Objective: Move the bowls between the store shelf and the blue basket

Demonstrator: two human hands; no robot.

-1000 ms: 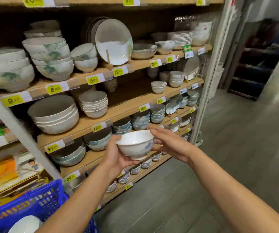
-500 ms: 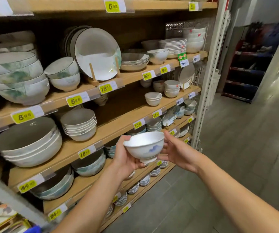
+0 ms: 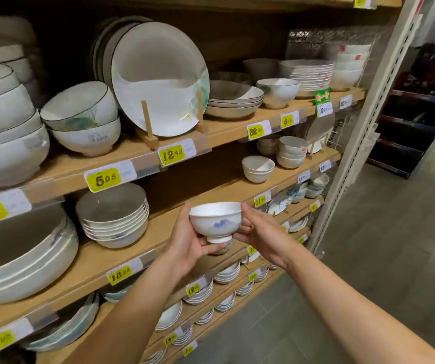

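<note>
A small white footed bowl [image 3: 216,224] with a blue mark on its side is held upright in the air in front of the wooden store shelf [image 3: 211,191]. My left hand [image 3: 188,243] cups it from below and the left, fingers under the foot. My right hand [image 3: 259,232] grips its right rim and side. The bowl hovers at the front edge of the middle shelf board, left of a stack of two similar small white bowls [image 3: 258,168]. The blue basket is out of view.
Stacks of grey bowls [image 3: 114,216] and large bowls [image 3: 24,253] fill the shelf's left side. A big plate [image 3: 158,80] stands upright on a wooden rack above. Lower shelves hold small dishes [image 3: 227,271]. A white shelf post [image 3: 353,143] and grey tiled aisle floor [image 3: 381,258] lie right.
Both hands have lifted the bowl up and toward the middle shelf. My view has moved up and closer, and the blue basket has dropped out of the frame.
</note>
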